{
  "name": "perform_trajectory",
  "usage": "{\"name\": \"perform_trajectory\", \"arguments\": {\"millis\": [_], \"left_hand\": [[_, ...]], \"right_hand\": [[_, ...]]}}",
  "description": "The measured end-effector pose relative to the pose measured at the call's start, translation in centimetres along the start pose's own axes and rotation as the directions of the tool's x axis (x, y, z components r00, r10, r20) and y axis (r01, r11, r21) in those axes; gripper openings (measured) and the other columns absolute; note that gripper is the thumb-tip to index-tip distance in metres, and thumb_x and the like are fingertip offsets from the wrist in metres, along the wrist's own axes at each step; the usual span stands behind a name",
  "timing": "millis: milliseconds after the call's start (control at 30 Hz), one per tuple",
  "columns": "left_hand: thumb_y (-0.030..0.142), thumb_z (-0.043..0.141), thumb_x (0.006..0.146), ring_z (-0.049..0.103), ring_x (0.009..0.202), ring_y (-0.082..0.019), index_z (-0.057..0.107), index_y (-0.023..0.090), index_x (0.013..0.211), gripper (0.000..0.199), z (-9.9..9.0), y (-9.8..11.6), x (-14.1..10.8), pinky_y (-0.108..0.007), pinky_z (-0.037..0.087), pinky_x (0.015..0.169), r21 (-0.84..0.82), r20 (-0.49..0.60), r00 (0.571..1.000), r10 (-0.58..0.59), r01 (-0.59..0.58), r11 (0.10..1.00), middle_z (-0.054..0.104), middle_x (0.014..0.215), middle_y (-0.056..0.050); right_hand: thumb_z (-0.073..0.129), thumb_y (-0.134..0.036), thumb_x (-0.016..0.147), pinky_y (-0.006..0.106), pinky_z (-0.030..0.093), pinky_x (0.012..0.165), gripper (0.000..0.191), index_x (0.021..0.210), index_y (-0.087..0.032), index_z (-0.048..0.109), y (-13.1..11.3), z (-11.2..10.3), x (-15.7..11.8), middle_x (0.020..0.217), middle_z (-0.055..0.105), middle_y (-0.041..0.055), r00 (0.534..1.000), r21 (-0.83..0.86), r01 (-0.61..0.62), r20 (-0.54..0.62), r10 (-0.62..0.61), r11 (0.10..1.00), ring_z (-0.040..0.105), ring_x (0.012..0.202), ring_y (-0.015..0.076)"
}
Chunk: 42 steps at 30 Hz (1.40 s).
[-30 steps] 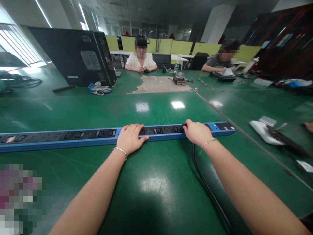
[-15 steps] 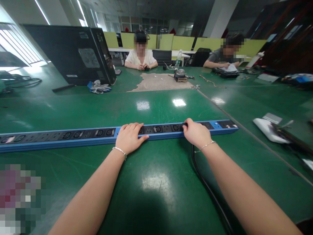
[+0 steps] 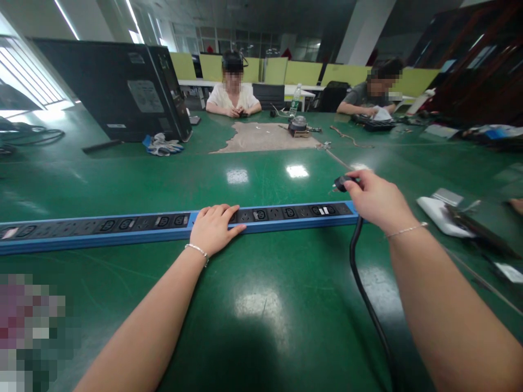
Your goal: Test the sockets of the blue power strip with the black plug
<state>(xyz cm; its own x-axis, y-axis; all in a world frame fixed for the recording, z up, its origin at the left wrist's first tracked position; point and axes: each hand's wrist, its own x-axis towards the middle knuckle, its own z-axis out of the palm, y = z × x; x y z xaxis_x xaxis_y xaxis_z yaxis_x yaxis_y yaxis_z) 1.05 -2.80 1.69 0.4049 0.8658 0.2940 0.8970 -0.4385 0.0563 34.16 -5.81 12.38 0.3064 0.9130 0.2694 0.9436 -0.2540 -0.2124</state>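
Observation:
A long blue power strip [image 3: 278, 222] with black sockets lies across the green table. My left hand [image 3: 212, 227] clasps its middle, with the fingers over the top and the thumb along the near side. Between the thumb and fingers of my right hand [image 3: 378, 198] is a black power plug [image 3: 342, 183], its metal prongs facing left. The plug is in the air above the strip, apart from the sockets. Its thick black cable [image 3: 363, 288] hangs below the hand and runs toward the near edge of the view. My right hand covers the strip's right end.
Beyond the strip stand a black computer case [image 3: 134, 92], a pair of gloves [image 3: 162, 145] and a water bottle [image 3: 295, 100]. Two people sit across the table [image 3: 134, 185]. A white device [image 3: 443, 216] lies at the right.
My right hand has pulled the plug out of the strip and moved up and to the right with it. The cable followed. My left hand stays on the strip.

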Motion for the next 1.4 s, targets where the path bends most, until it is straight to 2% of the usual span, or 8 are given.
{"name": "perform_trajectory", "arguments": {"millis": [167, 300, 467, 600, 733, 833, 933, 1400], "left_hand": [[0.061, 0.036, 0.085, 0.051, 0.111, -0.026, 0.047, 0.025, 0.129, 0.058, 0.0, 0.0, 0.0, -0.042, 0.034, 0.095, 0.010, -0.003, 1.000, 0.004, -0.004, 1.000, 0.059, 0.121, -0.008], [0.060, 0.038, 0.084, 0.052, 0.111, -0.025, 0.048, 0.025, 0.127, 0.056, 0.0, 0.0, 0.1, -0.041, 0.033, 0.095, 0.006, -0.001, 1.000, -0.003, 0.003, 1.000, 0.059, 0.121, -0.008], [0.060, 0.038, 0.084, 0.052, 0.111, -0.025, 0.048, 0.025, 0.127, 0.056, -0.2, 0.1, 0.1, -0.040, 0.033, 0.096, 0.019, 0.008, 1.000, -0.009, 0.008, 1.000, 0.059, 0.121, -0.007], [0.060, 0.039, 0.084, 0.052, 0.112, -0.025, 0.048, 0.025, 0.128, 0.056, -0.2, 0.1, 0.1, -0.040, 0.033, 0.096, 0.025, 0.012, 1.000, -0.017, 0.017, 1.000, 0.059, 0.122, -0.008], [0.059, 0.040, 0.084, 0.052, 0.112, -0.025, 0.049, 0.026, 0.128, 0.056, -0.3, 0.2, 0.1, -0.040, 0.032, 0.097, 0.013, 0.020, 1.000, -0.024, 0.023, 1.000, 0.059, 0.122, -0.007], [0.059, 0.041, 0.084, 0.052, 0.112, -0.025, 0.048, 0.026, 0.128, 0.055, -0.3, 0.2, 0.1, -0.040, 0.032, 0.098, 0.015, 0.019, 0.999, -0.028, 0.027, 1.000, 0.059, 0.122, -0.007], [0.059, 0.041, 0.084, 0.052, 0.112, -0.025, 0.048, 0.026, 0.128, 0.055, -0.3, 0.2, 0.1, -0.040, 0.033, 0.097, 0.021, 0.023, 1.000, -0.019, 0.019, 1.000, 0.059, 0.122, -0.007], [0.060, 0.039, 0.084, 0.052, 0.113, -0.026, 0.048, 0.026, 0.128, 0.056, -0.3, 0.2, 0.1, -0.041, 0.034, 0.096, 0.028, 0.019, 1.000, -0.022, 0.022, 0.999, 0.059, 0.123, -0.007]], "right_hand": [[0.037, -0.039, 0.087, 0.039, 0.046, 0.069, 0.040, 0.116, -0.022, 0.058, 5.0, 2.0, 1.1, 0.100, 0.068, 0.0131, 0.993, -0.097, -0.006, 0.119, 0.017, 0.995, 0.063, 0.087, 0.0309], [0.035, -0.035, 0.087, 0.039, 0.046, 0.073, 0.040, 0.118, -0.021, 0.057, 6.7, 4.0, 0.9, 0.099, 0.068, 0.0132, 0.978, -0.150, 0.009, 0.207, 0.023, 0.989, 0.063, 0.089, 0.0298], [0.030, -0.035, 0.090, 0.036, 0.045, 0.072, 0.043, 0.122, -0.018, 0.052, 6.1, 4.8, 0.3, 0.095, 0.068, 0.0147, 0.978, -0.199, 0.009, 0.204, 0.032, 0.980, 0.064, 0.086, 0.0273], [0.024, -0.035, 0.091, 0.037, 0.045, 0.068, 0.045, 0.124, -0.016, 0.048, 5.2, 4.9, -0.1, 0.092, 0.067, 0.0175, 0.977, -0.262, -0.027, 0.197, 0.081, 0.965, 0.064, 0.083, 0.0291], [0.023, -0.032, 0.091, 0.038, 0.045, 0.068, 0.043, 0.122, -0.015, 0.048, 4.8, 5.2, 0.2, 0.088, 0.067, 0.0181, 0.962, -0.289, -0.034, 0.250, 0.110, 0.957, 0.065, 0.081, 0.0297], [0.023, -0.032, 0.091, 0.039, 0.044, 0.070, 0.042, 0.122, -0.014, 0.046, 4.8, 5.6, 0.5, 0.088, 0.066, 0.0187, 0.947, -0.277, 0.019, 0.312, 0.071, 0.961, 0.064, 0.082, 0.0302], [0.022, -0.033, 0.092, 0.038, 0.043, 0.072, 0.043, 0.124, -0.013, 0.044, 5.0, 5.9, 0.6, 0.087, 0.067, 0.0192, 0.941, -0.251, 0.017, 0.332, 0.070, 0.968, 0.065, 0.081, 0.0294], [0.024, -0.034, 0.091, 0.037, 0.043, 0.071, 0.044, 0.124, -0.012, 0.043, 5.4, 6.3, 0.5, 0.087, 0.067, 0.0184, 0.948, -0.213, 0.008, 0.312, 0.060, 0.977, 0.065, 0.081, 0.0287]]}}
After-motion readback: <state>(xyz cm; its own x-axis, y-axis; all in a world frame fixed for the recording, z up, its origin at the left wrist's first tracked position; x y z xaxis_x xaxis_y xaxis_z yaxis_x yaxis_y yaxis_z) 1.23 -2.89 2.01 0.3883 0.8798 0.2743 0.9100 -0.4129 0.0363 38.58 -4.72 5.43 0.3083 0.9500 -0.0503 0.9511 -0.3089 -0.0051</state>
